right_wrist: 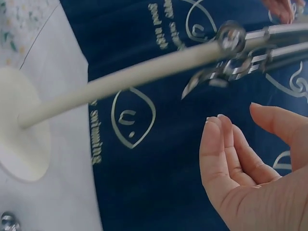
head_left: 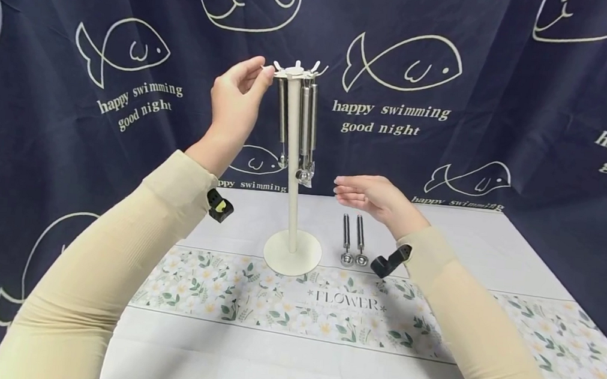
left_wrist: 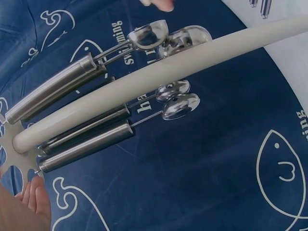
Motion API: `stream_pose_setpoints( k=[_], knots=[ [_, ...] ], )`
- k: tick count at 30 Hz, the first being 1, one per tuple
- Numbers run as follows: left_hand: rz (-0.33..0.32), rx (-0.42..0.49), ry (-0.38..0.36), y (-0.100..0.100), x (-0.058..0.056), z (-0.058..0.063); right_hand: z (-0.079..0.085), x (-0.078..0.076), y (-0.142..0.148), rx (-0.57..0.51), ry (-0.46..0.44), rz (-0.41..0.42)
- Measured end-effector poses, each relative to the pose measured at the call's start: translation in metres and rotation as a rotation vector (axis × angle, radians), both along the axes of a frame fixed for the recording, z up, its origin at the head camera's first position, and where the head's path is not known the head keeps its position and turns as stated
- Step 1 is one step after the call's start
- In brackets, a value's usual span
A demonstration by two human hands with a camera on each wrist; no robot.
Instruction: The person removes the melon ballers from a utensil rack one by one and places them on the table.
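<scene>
A cream utensil stand stands on the table, with a round base, an upright pole and a hooked top. Several metal scoops with tube-like handles and small round bowls hang from its hooks. With thumb and fingers, my left hand pinches a hook at the left edge of the top. The left wrist view shows these fingers at the rim of the top. To the right of the hanging scoops, my right hand is held in the air, fingers extended, thumb apart, holding nothing.
Two more metal scoops lie side by side on the white table, right of the stand's base. A floral printed strip crosses the table. Behind hangs a dark blue curtain with fish drawings.
</scene>
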State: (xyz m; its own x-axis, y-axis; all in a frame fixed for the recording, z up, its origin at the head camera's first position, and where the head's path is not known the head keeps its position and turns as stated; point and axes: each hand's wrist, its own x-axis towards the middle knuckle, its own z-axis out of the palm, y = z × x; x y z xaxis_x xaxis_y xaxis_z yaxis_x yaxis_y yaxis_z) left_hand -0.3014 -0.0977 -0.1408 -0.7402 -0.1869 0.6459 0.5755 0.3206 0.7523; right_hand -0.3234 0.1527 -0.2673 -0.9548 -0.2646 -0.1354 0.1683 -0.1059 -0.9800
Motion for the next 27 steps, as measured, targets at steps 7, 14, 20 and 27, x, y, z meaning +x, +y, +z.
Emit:
stream_pose_setpoints(
  k=[7, 14, 20, 27],
  knots=[
    [-0.015, -0.008, 0.018, -0.002, -0.004, -0.001, 0.025, 0.015, -0.018, 0.007, 0.118, 0.035],
    [-0.015, -0.023, 0.029, -0.004, -0.006, -0.002, 0.04, 0.022, -0.03, -0.014, 0.21, 0.032],
    [-0.017, -0.024, 0.03, -0.003, -0.006, -0.002, 0.045, 0.02, -0.037, -0.081, 0.251, 0.036],
    [0.002, -0.034, 0.026, -0.003, -0.006, -0.002, 0.049, 0.016, -0.046, -0.143, 0.271, 0.047]
  ],
)
